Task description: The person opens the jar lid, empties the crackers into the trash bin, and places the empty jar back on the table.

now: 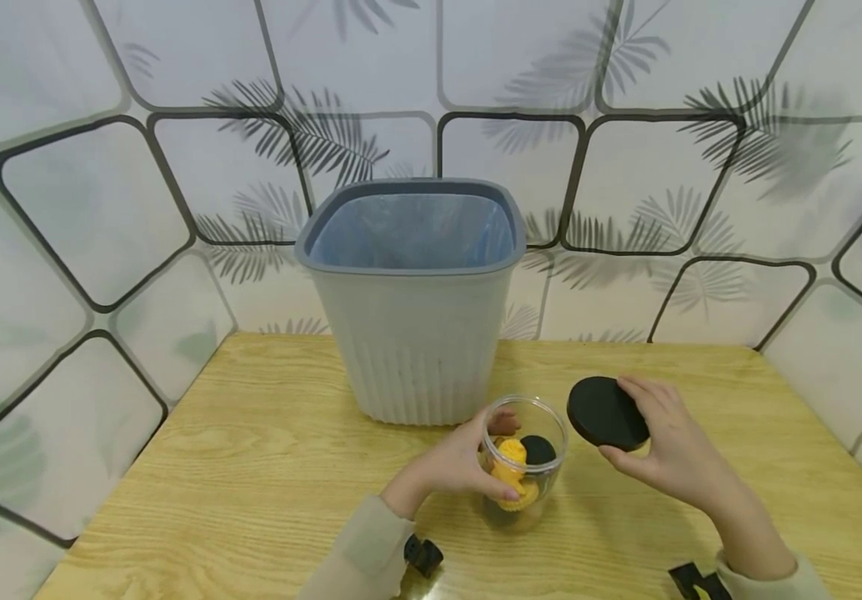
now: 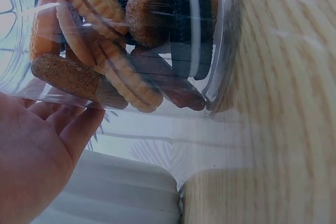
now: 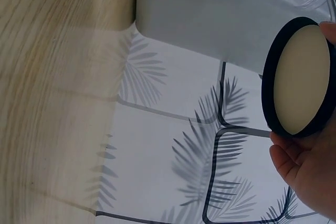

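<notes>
My left hand (image 1: pixel 458 463) grips a clear plastic jar (image 1: pixel 545 493) around its side, thumb at the front and fingers behind. The jar's mouth is uncovered and faces up. Inside lie several cookies: yellow scalloped ones (image 1: pixel 510 471) and a black sandwich cookie (image 1: pixel 538 451) show from above. The left wrist view adds brown cookies (image 2: pixel 151 17) and a white-cream layer in the black one. To the right of the jar, my right hand (image 1: pixel 674 450) holds a round black lid (image 1: pixel 605 412) by its edge, tilted. Its pale inner face (image 3: pixel 302 80) shows in the right wrist view.
Behind the jar, a grey waste bin (image 1: pixel 416 342) with a blue-grey rim stands on the wood-grain table (image 1: pixel 251 467). Leaf-patterned white sheeting (image 1: pixel 371 142) covers the walls at the back and both sides. Black straps (image 1: pixel 423 555) show by the wrists.
</notes>
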A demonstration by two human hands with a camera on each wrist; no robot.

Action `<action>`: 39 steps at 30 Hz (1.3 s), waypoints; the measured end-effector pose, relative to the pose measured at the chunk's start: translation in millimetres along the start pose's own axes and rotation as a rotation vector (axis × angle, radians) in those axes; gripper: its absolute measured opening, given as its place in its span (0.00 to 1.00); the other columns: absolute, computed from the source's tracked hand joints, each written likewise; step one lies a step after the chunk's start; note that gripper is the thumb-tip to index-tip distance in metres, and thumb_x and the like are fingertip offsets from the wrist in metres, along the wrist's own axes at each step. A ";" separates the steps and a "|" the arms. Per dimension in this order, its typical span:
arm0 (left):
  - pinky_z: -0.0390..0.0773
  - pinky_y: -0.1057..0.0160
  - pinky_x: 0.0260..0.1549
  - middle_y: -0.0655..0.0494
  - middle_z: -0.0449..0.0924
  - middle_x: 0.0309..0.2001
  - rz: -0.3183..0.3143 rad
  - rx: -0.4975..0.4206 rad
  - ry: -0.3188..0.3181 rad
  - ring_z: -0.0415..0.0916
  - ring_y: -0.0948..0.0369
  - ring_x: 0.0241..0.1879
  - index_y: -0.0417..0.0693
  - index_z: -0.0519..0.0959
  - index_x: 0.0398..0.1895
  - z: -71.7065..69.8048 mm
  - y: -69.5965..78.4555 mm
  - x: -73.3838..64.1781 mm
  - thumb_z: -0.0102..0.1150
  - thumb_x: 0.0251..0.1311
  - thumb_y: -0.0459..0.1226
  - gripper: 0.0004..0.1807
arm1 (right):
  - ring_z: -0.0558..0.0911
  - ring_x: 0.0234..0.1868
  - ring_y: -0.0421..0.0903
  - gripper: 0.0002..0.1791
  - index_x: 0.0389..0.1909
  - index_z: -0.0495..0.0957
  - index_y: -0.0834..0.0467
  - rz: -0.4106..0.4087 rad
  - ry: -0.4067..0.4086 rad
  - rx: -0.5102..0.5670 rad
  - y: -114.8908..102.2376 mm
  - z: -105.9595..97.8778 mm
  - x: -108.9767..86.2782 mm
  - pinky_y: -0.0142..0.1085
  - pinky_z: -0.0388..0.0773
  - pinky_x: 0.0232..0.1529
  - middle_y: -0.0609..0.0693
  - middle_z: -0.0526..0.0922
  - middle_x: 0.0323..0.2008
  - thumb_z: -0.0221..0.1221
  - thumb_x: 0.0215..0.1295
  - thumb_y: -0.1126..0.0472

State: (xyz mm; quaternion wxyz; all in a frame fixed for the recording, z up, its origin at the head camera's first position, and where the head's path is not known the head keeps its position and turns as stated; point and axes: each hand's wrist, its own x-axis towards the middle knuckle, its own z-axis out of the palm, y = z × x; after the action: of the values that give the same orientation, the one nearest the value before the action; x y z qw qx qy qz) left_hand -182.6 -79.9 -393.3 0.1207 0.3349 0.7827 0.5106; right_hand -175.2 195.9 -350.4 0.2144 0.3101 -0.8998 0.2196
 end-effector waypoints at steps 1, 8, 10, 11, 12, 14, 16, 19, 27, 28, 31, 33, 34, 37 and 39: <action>0.61 0.64 0.52 0.50 0.61 0.59 0.001 0.005 0.000 0.59 0.63 0.58 0.47 0.50 0.64 0.0 -0.1 0.3 0.70 0.40 0.36 0.49 | 0.63 0.49 0.58 0.43 0.53 0.63 0.74 0.001 -0.001 0.001 0.3 0.5 -0.5 0.52 0.64 0.40 0.65 0.66 0.49 0.70 0.37 0.57; 0.63 0.66 0.49 0.48 0.61 0.59 0.011 0.019 -0.008 0.59 0.64 0.57 0.47 0.51 0.64 -0.3 -1.1 2.1 0.70 0.41 0.36 0.48 | 0.62 0.49 0.59 0.43 0.54 0.63 0.73 0.021 -0.025 0.008 3.1 4.5 -3.5 0.53 0.63 0.41 0.66 0.66 0.50 0.69 0.39 0.55; 0.63 0.66 0.49 0.50 0.61 0.59 0.012 0.025 -0.007 0.59 0.64 0.57 0.47 0.51 0.64 -0.1 -1.3 2.2 0.70 0.40 0.36 0.48 | 0.62 0.50 0.60 0.43 0.54 0.63 0.73 0.029 -0.036 0.005 5.0 6.3 -4.0 0.54 0.63 0.41 0.66 0.65 0.50 0.70 0.39 0.54; 0.63 0.66 0.49 0.50 0.61 0.59 0.014 0.027 -0.006 0.59 0.64 0.57 0.47 0.51 0.64 0.0 -1.4 2.2 0.70 0.40 0.36 0.48 | 0.62 0.50 0.60 0.43 0.54 0.63 0.73 0.036 -0.042 0.000 5.6 7.2 -4.3 0.53 0.63 0.41 0.66 0.65 0.50 0.69 0.39 0.54; 0.63 0.66 0.49 0.50 0.61 0.59 0.015 0.028 -0.005 0.59 0.64 0.57 0.47 0.51 0.64 0.0 -1.5 2.1 0.70 0.40 0.36 0.48 | 0.62 0.50 0.60 0.43 0.54 0.63 0.73 0.041 -0.049 0.000 6.3 8.2 -4.3 0.53 0.63 0.41 0.66 0.65 0.51 0.69 0.39 0.54; 0.63 0.66 0.48 0.50 0.61 0.59 0.014 0.029 -0.002 0.59 0.64 0.57 0.46 0.51 0.64 -0.2 -1.5 1.8 0.70 0.40 0.36 0.48 | 0.62 0.50 0.61 0.43 0.54 0.63 0.73 0.055 -0.069 0.003 7.4 9.9 -4.3 0.54 0.63 0.41 0.67 0.65 0.51 0.69 0.40 0.54; 0.63 0.66 0.48 0.50 0.62 0.59 0.016 0.030 0.000 0.59 0.64 0.57 0.46 0.51 0.63 -0.2 -1.7 1.5 0.70 0.40 0.36 0.48 | 0.62 0.50 0.61 0.42 0.54 0.62 0.73 0.071 -0.090 0.004 7.9 11.6 -4.0 0.55 0.64 0.42 0.67 0.65 0.51 0.69 0.41 0.54; 0.63 0.65 0.48 0.52 0.62 0.59 0.013 0.027 0.004 0.59 0.64 0.57 0.46 0.51 0.64 -0.5 -1.0 0.9 0.70 0.40 0.36 0.48 | 0.62 0.50 0.61 0.42 0.54 0.62 0.73 0.089 -0.115 0.005 8.2 13.2 -3.2 0.55 0.64 0.42 0.67 0.65 0.51 0.68 0.43 0.53; 0.63 0.66 0.47 0.53 0.62 0.58 0.015 0.021 0.006 0.59 0.64 0.57 0.46 0.51 0.63 -1.3 0.7 0.3 0.70 0.40 0.36 0.47 | 0.62 0.51 0.62 0.42 0.55 0.62 0.73 0.144 -0.173 -0.003 11.2 16.8 -2.7 0.56 0.65 0.43 0.68 0.65 0.52 0.66 0.46 0.50; 0.63 0.66 0.48 0.53 0.62 0.58 0.016 0.021 0.007 0.59 0.64 0.57 0.46 0.51 0.63 -1.2 0.7 0.3 0.70 0.40 0.36 0.47 | 0.62 0.51 0.62 0.42 0.55 0.62 0.73 0.148 -0.179 -0.001 12.0 17.5 -2.9 0.56 0.65 0.43 0.68 0.65 0.51 0.66 0.46 0.50; 0.63 0.66 0.48 0.53 0.62 0.58 0.017 0.020 0.007 0.60 0.64 0.57 0.46 0.52 0.63 -1.2 0.9 0.2 0.70 0.40 0.35 0.47 | 0.62 0.50 0.62 0.42 0.54 0.62 0.74 0.151 -0.189 -0.005 13.9 19.6 -3.6 0.55 0.65 0.43 0.68 0.65 0.51 0.66 0.46 0.50; 0.63 0.66 0.48 0.53 0.62 0.58 0.016 0.021 0.008 0.60 0.64 0.57 0.46 0.52 0.63 -1.0 0.9 0.4 0.70 0.40 0.36 0.47 | 0.63 0.50 0.62 0.41 0.54 0.62 0.74 0.150 -0.191 -0.006 15.0 21.0 -4.0 0.55 0.65 0.43 0.68 0.66 0.51 0.66 0.46 0.51; 0.63 0.65 0.48 0.53 0.62 0.58 0.015 0.021 0.007 0.60 0.64 0.57 0.46 0.52 0.63 -0.9 0.8 0.4 0.70 0.40 0.36 0.47 | 0.63 0.49 0.62 0.41 0.53 0.62 0.74 0.150 -0.192 -0.007 15.5 21.7 -4.1 0.55 0.65 0.43 0.68 0.66 0.50 0.66 0.45 0.51; 0.63 0.65 0.48 0.53 0.62 0.58 0.011 0.020 0.006 0.60 0.64 0.57 0.46 0.51 0.63 -0.8 0.6 0.3 0.70 0.40 0.36 0.48 | 0.64 0.49 0.62 0.41 0.53 0.63 0.74 0.148 -0.192 -0.008 17.0 23.9 -4.5 0.55 0.66 0.43 0.68 0.67 0.49 0.67 0.45 0.51; 0.63 0.65 0.48 0.51 0.62 0.59 0.012 0.019 0.003 0.60 0.64 0.57 0.46 0.51 0.63 -0.8 0.2 0.5 0.70 0.40 0.35 0.48 | 0.65 0.48 0.62 0.41 0.52 0.64 0.74 0.148 -0.194 -0.007 18.0 25.3 -4.7 0.54 0.66 0.42 0.68 0.68 0.49 0.67 0.45 0.51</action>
State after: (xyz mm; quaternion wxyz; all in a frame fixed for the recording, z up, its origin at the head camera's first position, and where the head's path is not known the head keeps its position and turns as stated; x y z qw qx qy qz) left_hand -183.3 -80.1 -392.7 0.1130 0.3400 0.7856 0.5044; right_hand -189.8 197.5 -378.1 0.1108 0.2620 -0.9374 0.2007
